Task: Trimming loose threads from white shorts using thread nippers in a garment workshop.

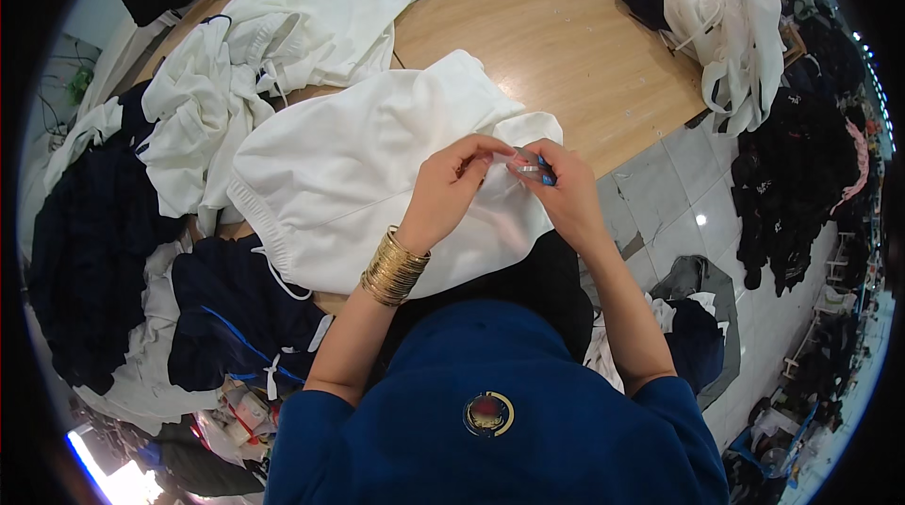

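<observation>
The white garment lies mid-frame, probably light, soft and limp; its gathered elastic edge, left of centre, should grip best. The right hand has its fingers round a small silver-and-blue tool; the left hand has narrowed fingers, whether pinching cloth cannot be told.

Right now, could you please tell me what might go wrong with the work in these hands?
The small tool in the right hand is close to the left hand; if it is sharp, which I can't tell, it might nick a finger or the white garment. The gold bracelets on the left wrist could snag the cloth.
</observation>
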The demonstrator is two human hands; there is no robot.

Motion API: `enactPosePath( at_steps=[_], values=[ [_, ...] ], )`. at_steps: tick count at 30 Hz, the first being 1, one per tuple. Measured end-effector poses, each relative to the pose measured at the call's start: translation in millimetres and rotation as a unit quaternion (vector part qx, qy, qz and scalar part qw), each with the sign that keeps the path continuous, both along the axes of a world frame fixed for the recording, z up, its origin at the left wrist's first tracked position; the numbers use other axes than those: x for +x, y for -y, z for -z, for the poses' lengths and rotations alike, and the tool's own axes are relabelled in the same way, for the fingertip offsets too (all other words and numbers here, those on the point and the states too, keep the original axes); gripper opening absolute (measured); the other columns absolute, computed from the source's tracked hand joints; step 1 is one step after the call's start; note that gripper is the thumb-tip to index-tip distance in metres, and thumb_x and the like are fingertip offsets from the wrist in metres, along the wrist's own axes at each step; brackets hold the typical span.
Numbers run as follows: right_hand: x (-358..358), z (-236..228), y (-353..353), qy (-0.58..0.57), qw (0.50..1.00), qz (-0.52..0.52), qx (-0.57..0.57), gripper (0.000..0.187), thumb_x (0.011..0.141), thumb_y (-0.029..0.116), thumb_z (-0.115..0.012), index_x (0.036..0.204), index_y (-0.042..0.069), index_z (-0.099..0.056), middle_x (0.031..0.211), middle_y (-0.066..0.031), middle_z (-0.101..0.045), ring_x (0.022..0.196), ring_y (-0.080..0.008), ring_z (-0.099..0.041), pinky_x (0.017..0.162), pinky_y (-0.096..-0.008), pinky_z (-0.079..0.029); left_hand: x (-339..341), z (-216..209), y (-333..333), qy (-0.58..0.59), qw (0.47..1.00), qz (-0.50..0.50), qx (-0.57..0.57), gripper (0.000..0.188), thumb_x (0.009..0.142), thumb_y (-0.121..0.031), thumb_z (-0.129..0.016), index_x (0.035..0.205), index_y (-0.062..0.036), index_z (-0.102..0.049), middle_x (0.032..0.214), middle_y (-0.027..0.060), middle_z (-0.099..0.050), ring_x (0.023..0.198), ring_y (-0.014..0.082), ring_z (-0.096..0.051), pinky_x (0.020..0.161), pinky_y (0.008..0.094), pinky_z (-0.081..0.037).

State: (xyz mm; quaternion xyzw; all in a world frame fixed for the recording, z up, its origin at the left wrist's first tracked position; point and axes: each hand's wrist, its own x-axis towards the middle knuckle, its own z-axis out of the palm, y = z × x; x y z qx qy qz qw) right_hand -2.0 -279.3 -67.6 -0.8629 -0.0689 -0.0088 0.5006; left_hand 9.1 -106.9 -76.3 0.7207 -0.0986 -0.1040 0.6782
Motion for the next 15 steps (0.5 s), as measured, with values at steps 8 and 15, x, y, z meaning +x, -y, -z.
enactPosePath(
  at_steps=[8, 15],
  values=[
    [2, -9, 3, 0.092, 0.985, -0.034, -0.139, 0.02, 0.07, 0.008, -0.065, 0.089, 0.008, -0.059, 0.072, -0.0059, -0.059, 0.065, -0.0242, -0.056, 0.067, -0.0325, -0.035, -7, -6, 9, 0.157, 0.975, -0.023, 0.156, 0.018, 0.077, -0.003, -0.062, 0.095, -0.0001, -0.062, 0.082, 0.0035, -0.063, 0.077, 0.0084, -0.058, 0.073, 0.0245, -0.048],
    [-3, -24, 2, 0.138, 0.977, 0.039, -0.158, 0.024, 0.078, 0.024, -0.065, 0.094, 0.007, -0.058, 0.074, -0.0041, -0.06, 0.069, -0.0209, -0.057, 0.067, -0.034, -0.033, -5, 8, 8, 0.046, 0.996, -0.046, 0.055, 0.01, 0.083, -0.006, -0.061, 0.089, 0.0022, -0.063, 0.076, 0.0026, -0.063, 0.068, 0.0069, -0.056, 0.065, 0.0219, -0.047]
  ],
)
